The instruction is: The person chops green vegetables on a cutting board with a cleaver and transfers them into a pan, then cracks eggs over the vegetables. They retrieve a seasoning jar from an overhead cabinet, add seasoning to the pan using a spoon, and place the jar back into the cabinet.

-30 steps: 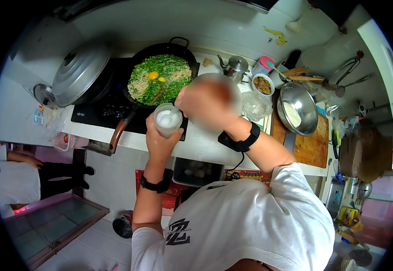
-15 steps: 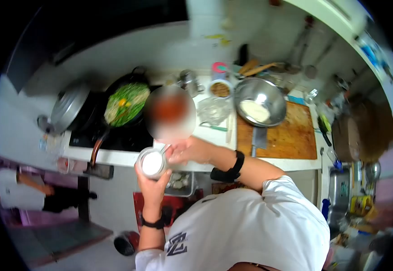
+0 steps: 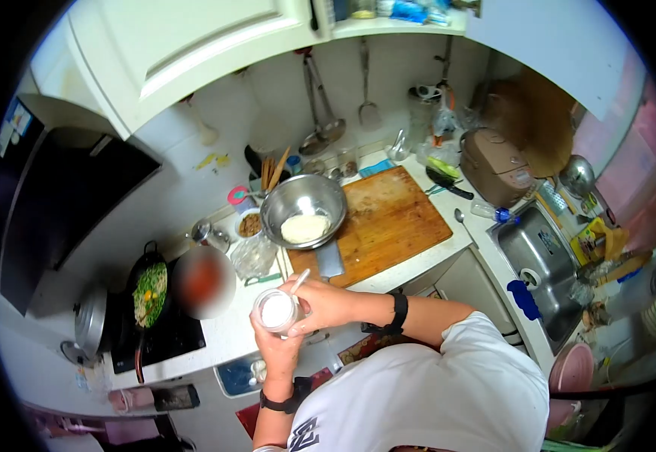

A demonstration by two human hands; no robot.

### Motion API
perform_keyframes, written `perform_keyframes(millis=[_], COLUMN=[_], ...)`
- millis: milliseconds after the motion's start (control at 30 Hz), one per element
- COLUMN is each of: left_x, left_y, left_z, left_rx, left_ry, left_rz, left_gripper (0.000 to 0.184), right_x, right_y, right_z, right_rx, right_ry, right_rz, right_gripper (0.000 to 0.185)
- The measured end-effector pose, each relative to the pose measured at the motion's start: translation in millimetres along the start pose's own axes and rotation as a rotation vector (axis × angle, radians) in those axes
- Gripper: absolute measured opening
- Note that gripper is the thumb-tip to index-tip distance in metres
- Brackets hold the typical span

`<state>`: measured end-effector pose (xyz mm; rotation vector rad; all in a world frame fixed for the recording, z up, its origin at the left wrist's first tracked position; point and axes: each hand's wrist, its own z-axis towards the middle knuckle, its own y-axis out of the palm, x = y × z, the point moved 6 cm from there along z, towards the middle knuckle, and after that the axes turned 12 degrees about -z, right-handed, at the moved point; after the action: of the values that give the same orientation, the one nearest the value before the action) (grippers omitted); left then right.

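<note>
My left hand (image 3: 276,354) is closed around a clear jar (image 3: 273,325) of white powder (image 3: 276,309), holding it upright in front of the counter. My right hand (image 3: 326,305) is closed at the jar's right side, its fingers touching the glass. A thin pale spoon handle (image 3: 300,281) sticks up from its fingers; the bowl end cannot be seen. Beyond the hands, a steel bowl (image 3: 328,197) holds a pale dough-like mass (image 3: 305,227). It rests partly on a wooden cutting board (image 3: 396,218), with a cleaver (image 3: 330,260) in front.
At left, a wok (image 3: 149,294) of chopped greens and egg sits on the black cooktop (image 3: 185,343), beside a blurred round container (image 3: 203,284). A small bowl of brown bits (image 3: 249,224) and a plastic bag (image 3: 254,258) lie near the steel bowl. The sink (image 3: 546,256) is at right.
The view has swung right, bringing the sink and cabinets in. My right hand has gone from beside the jar's rim to against its side, with the spoon handle now pointing up.
</note>
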<state>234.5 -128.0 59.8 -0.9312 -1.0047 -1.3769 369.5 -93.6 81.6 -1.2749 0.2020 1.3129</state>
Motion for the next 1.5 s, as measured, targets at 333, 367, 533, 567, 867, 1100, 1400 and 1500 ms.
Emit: perform_keyframes(millis=[333,367,533,567,867,1100,1400,1500], left_x=[5.6,5.6,26.0,27.3,-11.5,-22.5,-17.8,-20.4], left_y=[82.5,90.8,121.3,126.3,139.0,149.7,134.2,122.8], left_z=[27.8,30.7,34.8,35.5,51.2,52.3,45.3,42.9], left_rx=[-0.427,-0.48,-0.596,-0.584,-0.355,-0.2,-0.023,0.021], left_ry=[0.062,0.065,0.132,0.055,-0.103,-0.126,-0.084,-0.054], left_rz=[-0.053,-0.086,-0.273,-0.342,-0.362,-0.348,-0.271,-0.242], left_gripper=[0.082,0.088,0.108,0.107,0.097,0.09,0.082,0.082], right_x=[-10.5,-13.5,-7.7,-10.4,-23.0,-9.5,38.1,40.5], right_y=[-74.8,-82.4,-125.5,-141.0,-335.9,-462.9,-524.6,-526.2], right_z=[-54.1,-56.5,-63.4,-62.8,-20.6,54.7,136.7,145.7], right_rx=[0.261,0.313,0.37,0.364,0.569,0.699,0.753,0.712], right_ry=[0.239,0.207,0.225,0.262,0.078,0.051,0.311,0.422], right_rz=[-0.159,-0.172,-0.203,-0.224,-0.178,-0.419,-0.612,-0.641], right_gripper=[0.062,0.061,0.062,0.063,0.053,0.053,0.07,0.074])
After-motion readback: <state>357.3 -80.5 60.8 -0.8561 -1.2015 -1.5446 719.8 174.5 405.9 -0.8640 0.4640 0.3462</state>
